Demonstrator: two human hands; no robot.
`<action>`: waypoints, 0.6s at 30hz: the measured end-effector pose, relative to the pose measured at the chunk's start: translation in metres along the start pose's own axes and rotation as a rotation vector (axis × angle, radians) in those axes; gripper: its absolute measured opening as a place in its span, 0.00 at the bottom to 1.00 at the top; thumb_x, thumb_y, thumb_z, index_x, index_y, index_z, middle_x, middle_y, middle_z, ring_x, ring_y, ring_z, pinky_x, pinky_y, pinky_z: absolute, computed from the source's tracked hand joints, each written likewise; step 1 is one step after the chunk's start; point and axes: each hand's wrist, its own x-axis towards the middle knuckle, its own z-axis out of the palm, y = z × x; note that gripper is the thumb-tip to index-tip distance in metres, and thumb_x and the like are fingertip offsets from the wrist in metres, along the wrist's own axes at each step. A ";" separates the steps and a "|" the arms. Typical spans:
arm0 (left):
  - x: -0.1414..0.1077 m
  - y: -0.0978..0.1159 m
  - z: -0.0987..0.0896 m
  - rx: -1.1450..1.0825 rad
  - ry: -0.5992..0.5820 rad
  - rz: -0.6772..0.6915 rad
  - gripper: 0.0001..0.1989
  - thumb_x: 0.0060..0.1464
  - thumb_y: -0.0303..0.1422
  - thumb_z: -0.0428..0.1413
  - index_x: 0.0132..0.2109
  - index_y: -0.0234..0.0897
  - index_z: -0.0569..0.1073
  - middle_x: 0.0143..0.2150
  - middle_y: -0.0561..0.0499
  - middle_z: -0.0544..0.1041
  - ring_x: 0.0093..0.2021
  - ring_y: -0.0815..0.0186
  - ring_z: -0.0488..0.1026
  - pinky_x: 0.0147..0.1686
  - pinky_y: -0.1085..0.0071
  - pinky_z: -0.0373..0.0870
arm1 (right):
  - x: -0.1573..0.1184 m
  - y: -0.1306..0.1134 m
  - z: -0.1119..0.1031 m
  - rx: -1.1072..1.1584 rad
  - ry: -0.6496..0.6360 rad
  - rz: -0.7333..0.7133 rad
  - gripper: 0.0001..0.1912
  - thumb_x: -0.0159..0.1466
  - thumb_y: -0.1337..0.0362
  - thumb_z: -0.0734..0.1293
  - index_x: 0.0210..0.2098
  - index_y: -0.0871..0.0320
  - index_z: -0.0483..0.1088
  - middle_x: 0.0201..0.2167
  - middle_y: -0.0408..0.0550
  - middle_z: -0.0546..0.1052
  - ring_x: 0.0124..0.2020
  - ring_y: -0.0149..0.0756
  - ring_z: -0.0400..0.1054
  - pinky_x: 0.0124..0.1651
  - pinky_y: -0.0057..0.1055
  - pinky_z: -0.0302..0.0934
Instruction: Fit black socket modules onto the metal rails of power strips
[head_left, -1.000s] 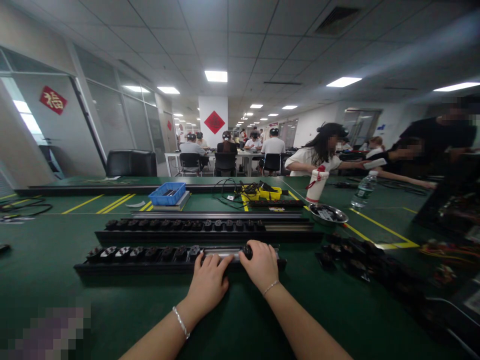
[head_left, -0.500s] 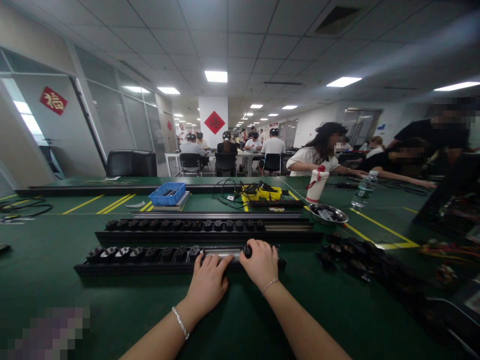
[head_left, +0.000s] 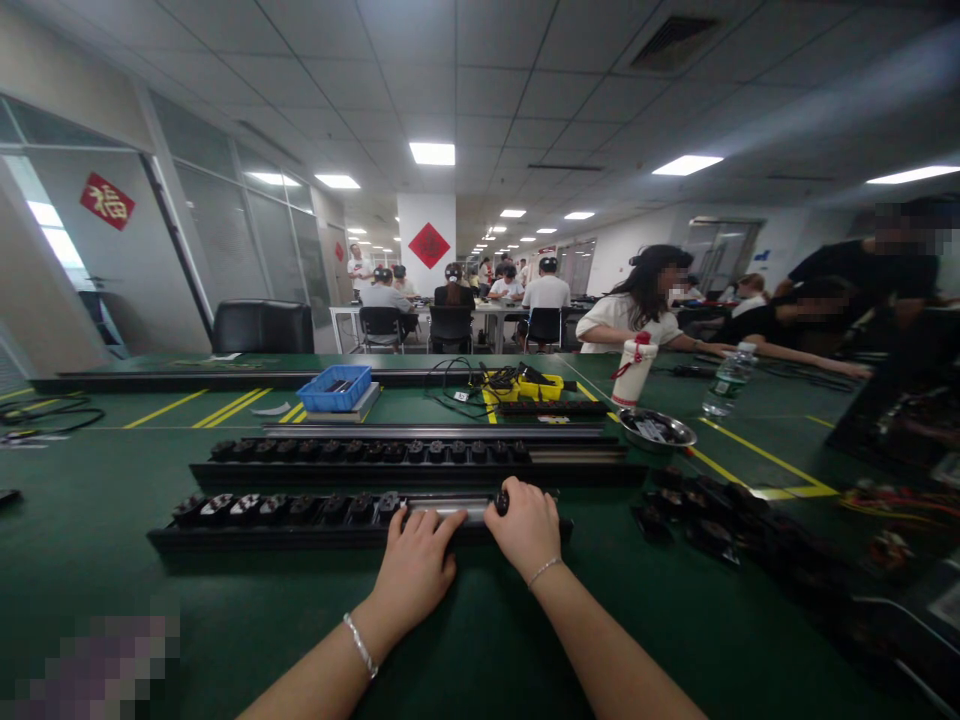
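Note:
A long black rail (head_left: 315,537) lies crosswise on the table before me, with a row of black socket modules (head_left: 304,508) seated along its left part. My left hand (head_left: 415,555) rests on the rail's near side, fingers apart, its fingertips just right of the last seated module. Between my hands a bare silver stretch of the channel (head_left: 474,509) shows. Near the rail's right end, my right hand (head_left: 527,525) pinches a small round black socket module (head_left: 502,500) at the channel; its lower side is hidden by the fingers.
Behind lies a second rail (head_left: 420,473) filled with similar modules. Farther back are a blue bin (head_left: 335,388), a yellow tray (head_left: 540,386), a metal bowl (head_left: 656,430), a white bottle (head_left: 634,372) and a water bottle (head_left: 729,382). Loose black modules (head_left: 705,515) lie right. A co-worker (head_left: 637,305) sits opposite.
My right hand has shifted slightly to the right along the rail with the black module. My left hand has stayed in place.

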 end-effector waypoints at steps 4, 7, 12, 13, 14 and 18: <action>0.000 -0.001 0.000 -0.004 0.005 0.004 0.26 0.50 0.31 0.49 0.57 0.52 0.60 0.46 0.52 0.70 0.50 0.62 0.63 0.58 0.55 0.42 | -0.001 0.002 0.001 0.009 0.043 -0.009 0.06 0.54 0.60 0.60 0.31 0.55 0.65 0.38 0.46 0.72 0.45 0.40 0.61 0.53 0.43 0.45; 0.000 -0.001 0.000 -0.006 0.005 0.004 0.26 0.50 0.31 0.49 0.57 0.53 0.60 0.46 0.53 0.70 0.50 0.62 0.63 0.58 0.55 0.42 | -0.001 0.002 0.001 0.008 0.020 0.011 0.06 0.54 0.60 0.61 0.29 0.55 0.65 0.36 0.46 0.73 0.45 0.41 0.61 0.55 0.46 0.42; 0.000 0.000 -0.003 0.004 -0.016 -0.006 0.26 0.50 0.31 0.49 0.57 0.52 0.59 0.47 0.52 0.69 0.51 0.63 0.63 0.58 0.56 0.42 | 0.004 0.005 -0.003 0.002 -0.042 0.077 0.05 0.54 0.62 0.60 0.28 0.56 0.64 0.33 0.47 0.73 0.42 0.40 0.63 0.55 0.49 0.40; 0.000 0.001 -0.003 0.003 -0.018 -0.008 0.26 0.50 0.30 0.49 0.57 0.52 0.59 0.47 0.52 0.69 0.51 0.62 0.63 0.59 0.56 0.42 | 0.004 0.006 -0.004 0.001 -0.057 0.088 0.05 0.54 0.62 0.60 0.29 0.57 0.64 0.33 0.48 0.73 0.42 0.39 0.63 0.56 0.49 0.40; 0.000 0.001 -0.003 0.000 -0.017 -0.010 0.26 0.50 0.30 0.49 0.57 0.52 0.59 0.47 0.52 0.69 0.51 0.62 0.63 0.59 0.56 0.42 | 0.004 0.007 -0.004 0.000 -0.068 0.093 0.06 0.54 0.62 0.59 0.30 0.57 0.65 0.33 0.48 0.73 0.42 0.39 0.63 0.56 0.49 0.39; 0.000 0.001 -0.003 -0.014 0.002 0.004 0.26 0.50 0.30 0.49 0.57 0.52 0.60 0.46 0.52 0.70 0.51 0.62 0.63 0.58 0.56 0.43 | 0.004 0.011 -0.005 -0.019 -0.052 0.091 0.14 0.55 0.61 0.59 0.40 0.56 0.66 0.41 0.51 0.72 0.48 0.41 0.60 0.57 0.49 0.38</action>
